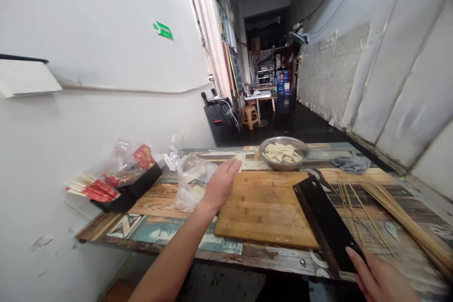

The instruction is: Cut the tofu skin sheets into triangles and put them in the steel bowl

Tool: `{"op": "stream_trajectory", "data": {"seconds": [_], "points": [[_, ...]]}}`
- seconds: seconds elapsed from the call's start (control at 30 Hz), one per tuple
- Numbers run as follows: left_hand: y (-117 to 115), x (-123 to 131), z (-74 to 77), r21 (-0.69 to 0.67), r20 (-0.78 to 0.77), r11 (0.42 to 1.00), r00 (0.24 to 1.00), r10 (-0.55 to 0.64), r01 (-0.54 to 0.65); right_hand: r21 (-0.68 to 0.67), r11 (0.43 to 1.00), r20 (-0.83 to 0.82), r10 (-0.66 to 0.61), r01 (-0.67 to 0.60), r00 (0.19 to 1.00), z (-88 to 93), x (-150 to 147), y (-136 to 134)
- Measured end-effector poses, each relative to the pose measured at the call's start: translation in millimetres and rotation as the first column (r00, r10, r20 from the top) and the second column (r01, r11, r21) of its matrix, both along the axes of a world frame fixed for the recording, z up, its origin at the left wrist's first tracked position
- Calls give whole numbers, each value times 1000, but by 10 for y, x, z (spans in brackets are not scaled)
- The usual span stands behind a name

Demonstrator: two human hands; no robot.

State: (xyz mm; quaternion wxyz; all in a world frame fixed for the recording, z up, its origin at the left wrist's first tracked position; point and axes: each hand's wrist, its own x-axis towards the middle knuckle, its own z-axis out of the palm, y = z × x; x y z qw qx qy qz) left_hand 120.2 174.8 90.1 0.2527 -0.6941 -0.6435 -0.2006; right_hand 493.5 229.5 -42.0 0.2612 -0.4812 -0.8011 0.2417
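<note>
My left hand point(221, 184) reaches over the left edge of a wooden cutting board point(265, 207), fingers closed on a thin pale slice point(240, 158). Its exact kind cannot be made out. In my right hand point(378, 269) is the handle of a black cleaver point(320, 214), its broad blade lying over the board's right edge. Just left of the board, a clear plastic bag point(186, 200) holds more pale pieces. A steel bowl point(284, 166) behind the board is filled with pale, mostly triangular slices point(283, 152).
Loose wooden skewers point(348, 198) and a thick skewer bundle point(406, 222) lie on the right. A grey cloth point(352, 163) rests at the back right. Black boxes point(123, 196) with red-wrapped chopsticks point(94, 188) stand against the white wall. The patterned table's front edge point(265, 259) is close.
</note>
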Motion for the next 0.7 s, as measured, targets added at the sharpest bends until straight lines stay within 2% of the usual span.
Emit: {"op": "stream_trajectory", "data": {"seconds": [0.03, 0.1, 0.17, 0.2, 0.27, 0.33, 0.43, 0.5, 0.6, 0.7], "points": [[107, 19, -183, -30, -32, 998, 998, -53, 52, -61, 998, 6, 1, 0, 1000, 60, -27, -26], [218, 21, -528, -190, -72, 971, 985, -160, 144, -168, 986, 9, 13, -11, 1000, 129, -66, -59], [190, 2, -774, -379, -50, 904, 972, -231, 196, -242, 970, 8, 31, -28, 999, 148, -81, -76], [140, -6, -843, -447, -20, 871, 971, -239, 205, -266, 963, 9, 36, -33, 999, 150, -81, -82], [19, 8, -873, -529, 58, 825, 978, -198, 199, -295, 955, 16, 41, -35, 999, 157, -73, -95], [-64, 79, -810, -542, 127, 830, 989, -76, 134, -298, 954, 25, 41, -32, 999, 178, -67, -108], [-45, 266, -716, -521, 135, 845, 965, 223, -122, -292, 955, 33, 53, -41, 998, 224, -73, -120], [33, 380, -711, -528, 71, 803, 928, 365, -276, -290, 956, 41, 55, -41, 998, 245, -82, -123], [161, 438, -738, -554, -7, 757, 911, 412, -346, -287, 957, 58, 56, -37, 997, 268, -87, -126], [272, 357, -704, -595, 20, 723, 893, 450, -351, -289, 956, 71, 64, -41, 995, 312, -78, -133]]}}
